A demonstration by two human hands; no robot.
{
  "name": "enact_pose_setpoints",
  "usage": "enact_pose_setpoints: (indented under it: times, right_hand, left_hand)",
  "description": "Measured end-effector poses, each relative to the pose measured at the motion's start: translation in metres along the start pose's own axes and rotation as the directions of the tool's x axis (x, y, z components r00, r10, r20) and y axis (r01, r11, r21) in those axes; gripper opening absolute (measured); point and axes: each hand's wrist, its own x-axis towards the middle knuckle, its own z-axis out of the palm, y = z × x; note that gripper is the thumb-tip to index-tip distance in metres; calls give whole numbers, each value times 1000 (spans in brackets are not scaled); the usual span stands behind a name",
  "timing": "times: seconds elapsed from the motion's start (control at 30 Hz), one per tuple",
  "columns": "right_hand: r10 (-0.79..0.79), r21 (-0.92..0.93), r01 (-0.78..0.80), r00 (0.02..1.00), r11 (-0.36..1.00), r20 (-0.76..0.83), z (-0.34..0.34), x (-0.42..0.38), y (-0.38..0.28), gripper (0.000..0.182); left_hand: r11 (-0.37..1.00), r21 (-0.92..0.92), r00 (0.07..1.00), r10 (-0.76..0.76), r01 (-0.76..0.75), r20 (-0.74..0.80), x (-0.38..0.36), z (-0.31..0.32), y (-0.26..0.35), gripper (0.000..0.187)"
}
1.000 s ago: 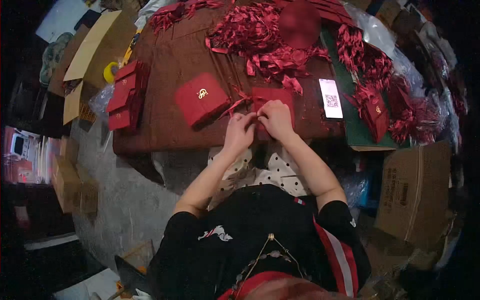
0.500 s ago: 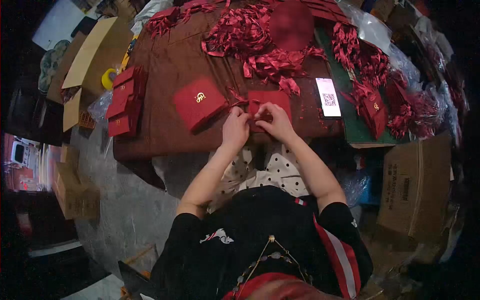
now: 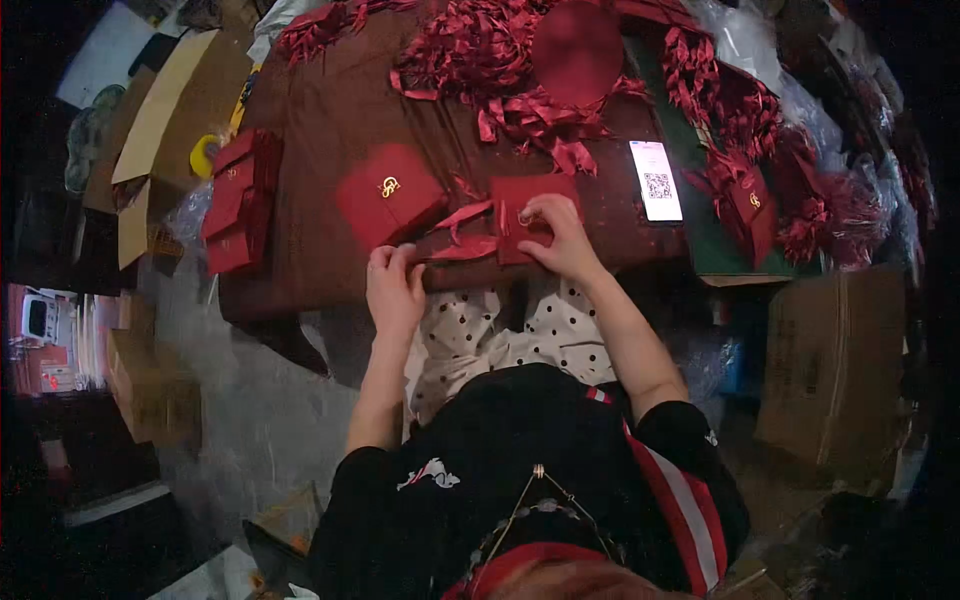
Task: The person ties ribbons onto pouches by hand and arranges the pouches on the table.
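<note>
Right hand (image 3: pixel 560 237) pins a red box (image 3: pixel 522 215) on the table (image 3: pixel 320 160), fingers pressed down. Left hand (image 3: pixel 395 285) pinches a ribbon (image 3: pixel 462 248) beside it.

A brown-covered table (image 3: pixel 330 90) fills the upper view, dimly lit; beyond the fingers lie heaps of red ribbon (image 3: pixel 480 50). Grey concrete floor (image 3: pixel 250 400) spreads below-left, with cardboard boxes (image 3: pixel 830 370) at both sides, edges dark

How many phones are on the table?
1. The phone lies face up, showing a QR code, right of the right hand. More could be hidden under the ribbon pile.
</note>
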Motion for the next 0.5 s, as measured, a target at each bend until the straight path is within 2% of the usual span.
enact_pose_setpoints:
  times: [0.03, 0.07, 0.1, 0.13, 0.17, 0.2, 0.23, 0.27, 0.3, 0.33, 0.4, 0.47, 0.5]
  right_hand:
    - [21, 16, -21, 1000, 1000, 6, -1, -2, 0, 46]
    - [-25, 0, 25, 999, 1000, 29, 0, -3, -2, 46]
    - [-65, -23, 67, 996, 997, 54, -1, -5, -4, 45]
    - [-113, -75, 121, 989, 990, 97, -3, -7, -7, 41]
    - [-132, -167, 147, 986, 975, 97, -7, -8, -15, 44]
    - [-150, -253, 172, 983, 952, 104, -13, -11, -26, 48]
    - [-42, -341, 99, 985, 935, 168, -23, -12, -41, 67]
    - [15, -423, 79, 977, 903, 214, -24, -18, -37, 76]
    - [81, -502, 59, 964, 863, 254, -23, -29, -29, 86]
    - [65, -565, 151, 937, 811, 344, -23, -41, -16, 86]
    - [49, -524, 183, 916, 832, 398, -40, -50, -24, 78]
    - [-47, -445, 198, 943, 873, 329, -52, -65, -26, 66]
    - [-99, -428, 218, 954, 877, 282, -62, -69, -34, 62]
  left_hand:
    - [994, -107, 1000, -4, 3, -10, 3, -8, 13, 37]
    - [975, -222, 1000, -3, 0, -15, 7, -20, 36, 46]
    - [868, -494, 993, 6, 52, 114, 13, -36, 61, 56]
    - [748, -663, 985, 95, 26, 146, 14, -55, 87, 60]
    - [595, -803, 970, 182, 20, 159, 15, -74, 108, 64]
    - [427, -890, 914, 406, -162, 29, 20, -86, 117, 67]
    - [230, -953, 868, 493, -195, -58, 23, -96, 130, 76]
    - [26, -978, 815, 556, -209, -160, 25, -107, 145, 86]
    - [-76, -974, 814, 538, -215, -221, 26, -117, 161, 92]
    - [-177, -959, 811, 513, -222, -282, 28, -129, 175, 97]
    - [-133, -983, 899, 405, -124, -168, 26, -157, 190, 102]
    - [-54, -988, 918, 364, -147, -157, 26, -167, 203, 64]
    - [-57, -988, 918, 367, -141, -152, 27, -173, 206, 64]
